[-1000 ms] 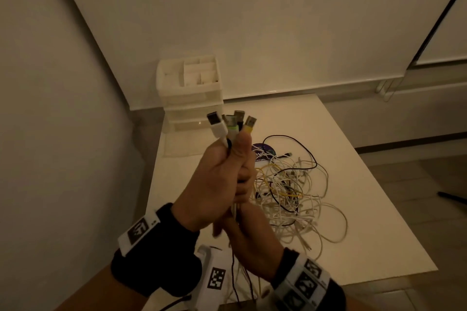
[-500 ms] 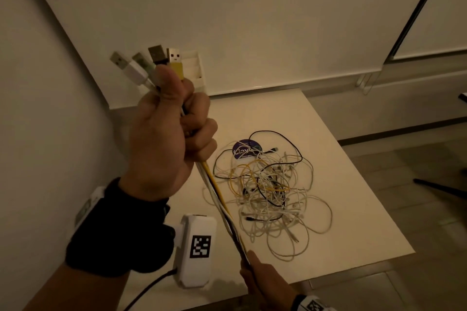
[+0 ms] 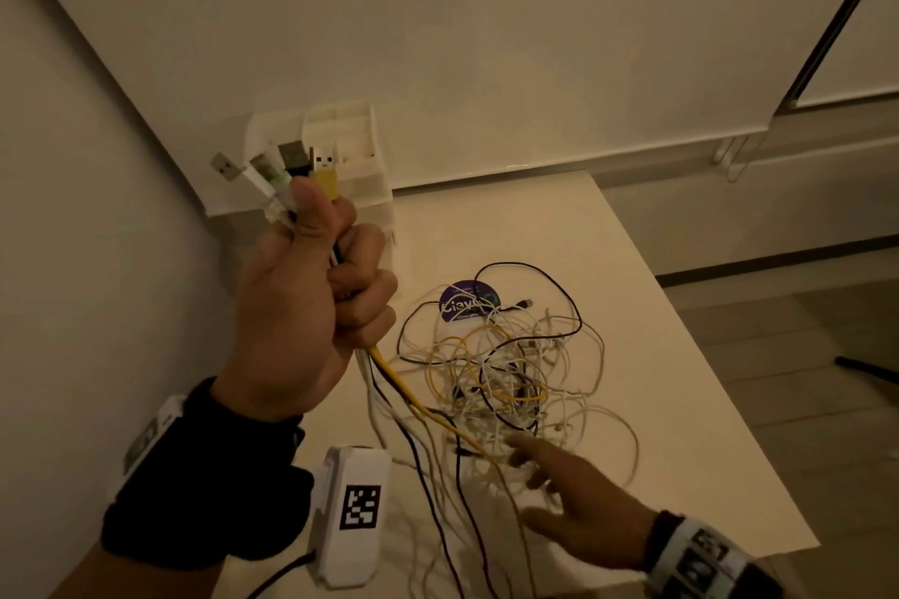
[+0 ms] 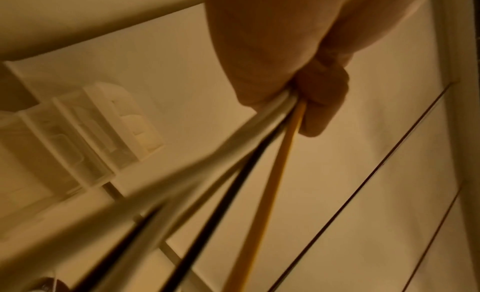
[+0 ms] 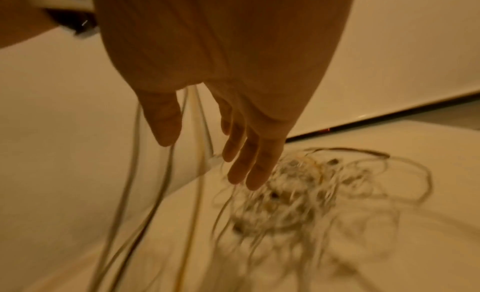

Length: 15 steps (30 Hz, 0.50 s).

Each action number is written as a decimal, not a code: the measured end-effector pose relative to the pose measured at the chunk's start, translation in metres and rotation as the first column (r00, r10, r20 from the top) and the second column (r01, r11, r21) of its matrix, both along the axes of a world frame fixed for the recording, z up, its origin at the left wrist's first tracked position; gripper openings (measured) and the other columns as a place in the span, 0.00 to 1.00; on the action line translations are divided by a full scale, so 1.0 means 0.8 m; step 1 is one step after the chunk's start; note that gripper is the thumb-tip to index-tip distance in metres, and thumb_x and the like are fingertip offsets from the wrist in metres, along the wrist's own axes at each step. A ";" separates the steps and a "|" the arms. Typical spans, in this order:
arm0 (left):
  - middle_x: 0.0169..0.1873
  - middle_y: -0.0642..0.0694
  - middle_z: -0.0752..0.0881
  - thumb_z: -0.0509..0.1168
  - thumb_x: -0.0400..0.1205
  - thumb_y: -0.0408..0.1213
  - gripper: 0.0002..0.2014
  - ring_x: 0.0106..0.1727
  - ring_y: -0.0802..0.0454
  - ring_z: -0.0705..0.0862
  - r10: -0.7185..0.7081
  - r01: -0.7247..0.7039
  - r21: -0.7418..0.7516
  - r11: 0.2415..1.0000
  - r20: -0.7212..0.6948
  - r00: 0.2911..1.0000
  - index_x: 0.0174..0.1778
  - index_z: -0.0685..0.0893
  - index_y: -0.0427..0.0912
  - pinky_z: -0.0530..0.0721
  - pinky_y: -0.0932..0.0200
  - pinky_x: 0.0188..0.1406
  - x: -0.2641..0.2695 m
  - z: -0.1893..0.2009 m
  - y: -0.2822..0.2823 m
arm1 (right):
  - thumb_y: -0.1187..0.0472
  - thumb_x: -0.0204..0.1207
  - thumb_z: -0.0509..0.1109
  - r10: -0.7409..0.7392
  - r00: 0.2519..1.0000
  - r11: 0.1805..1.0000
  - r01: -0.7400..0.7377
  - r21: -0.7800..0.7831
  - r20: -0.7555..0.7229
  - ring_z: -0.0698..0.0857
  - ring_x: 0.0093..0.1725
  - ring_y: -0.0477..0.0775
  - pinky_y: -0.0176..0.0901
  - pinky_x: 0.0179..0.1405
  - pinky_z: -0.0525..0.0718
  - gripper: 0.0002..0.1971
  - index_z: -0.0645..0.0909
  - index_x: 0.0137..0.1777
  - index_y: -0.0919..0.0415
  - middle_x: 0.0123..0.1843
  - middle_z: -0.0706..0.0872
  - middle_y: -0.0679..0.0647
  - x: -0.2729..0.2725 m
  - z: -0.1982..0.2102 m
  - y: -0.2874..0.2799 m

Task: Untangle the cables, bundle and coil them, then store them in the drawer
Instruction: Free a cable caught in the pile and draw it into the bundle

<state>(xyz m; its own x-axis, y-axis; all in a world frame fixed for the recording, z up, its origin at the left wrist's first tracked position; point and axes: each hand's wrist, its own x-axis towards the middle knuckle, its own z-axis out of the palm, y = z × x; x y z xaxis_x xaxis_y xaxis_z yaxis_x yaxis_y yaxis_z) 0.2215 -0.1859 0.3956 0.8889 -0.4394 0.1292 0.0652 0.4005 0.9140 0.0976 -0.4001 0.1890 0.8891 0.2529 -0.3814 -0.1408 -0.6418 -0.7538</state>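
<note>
My left hand (image 3: 311,302) is raised and grips several cables just below their USB plugs (image 3: 287,161), which fan out above the thumb. White, black and yellow cables (image 4: 262,193) run down from the fist toward the table. A tangled pile of cables (image 3: 506,379) lies on the white table (image 3: 681,379), blurred in the right wrist view as the pile (image 5: 306,191). My right hand (image 3: 569,501) hovers low at the near side of the pile with fingers (image 5: 249,160) straight and spread, holding nothing. The hanging cables pass left of it.
A white drawer organiser (image 3: 350,156) stands at the back left corner of the table against the wall, and shows as the organiser (image 4: 85,138) from the left wrist. A round purple disc (image 3: 462,302) lies under the far side of the pile. Floor lies to the right.
My right hand has let go of the cable strands and moved right toward the pile, fingers now spread. The left hand still holds the plugs, slightly lower and nearer centre.
</note>
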 end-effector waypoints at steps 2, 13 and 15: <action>0.18 0.54 0.60 0.50 0.78 0.58 0.19 0.16 0.61 0.53 0.025 -0.025 0.013 1.000 -0.001 1.000 0.31 0.57 0.47 0.50 0.69 0.18 0.006 -0.003 -0.008 | 0.67 0.74 0.65 -0.043 0.996 0.998 0.048 -0.051 0.079 0.84 0.50 0.36 0.31 0.54 0.82 0.26 0.74 0.73 0.50 0.60 0.84 0.42 0.048 0.018 -0.046; 0.22 0.50 0.56 0.51 0.83 0.56 0.23 0.16 0.59 0.53 0.215 -0.216 0.144 0.966 0.028 0.976 0.29 0.58 0.44 0.55 0.71 0.17 0.054 -0.025 -0.048 | 0.65 0.82 0.63 0.055 0.985 0.842 0.043 -0.538 0.165 0.81 0.65 0.60 0.49 0.66 0.78 0.15 0.82 0.66 0.59 0.66 0.85 0.59 0.342 -0.083 -0.122; 0.22 0.49 0.56 0.52 0.82 0.57 0.24 0.16 0.59 0.53 0.250 -0.253 0.178 0.951 0.037 0.968 0.30 0.55 0.43 0.56 0.71 0.17 0.061 -0.029 -0.048 | 0.63 0.82 0.64 0.110 0.988 0.801 -0.022 -0.598 0.111 0.79 0.68 0.60 0.49 0.66 0.76 0.16 0.79 0.69 0.57 0.69 0.81 0.59 0.360 -0.107 -0.119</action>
<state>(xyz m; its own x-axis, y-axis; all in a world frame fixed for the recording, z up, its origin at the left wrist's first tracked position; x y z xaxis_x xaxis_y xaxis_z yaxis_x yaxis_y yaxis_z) 0.2706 -0.2247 0.3723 0.9723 -0.2191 0.0816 -0.0296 0.2310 0.9725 0.3855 -0.4951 0.1031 0.9318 0.0765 -0.3548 -0.0077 -0.9731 -0.2301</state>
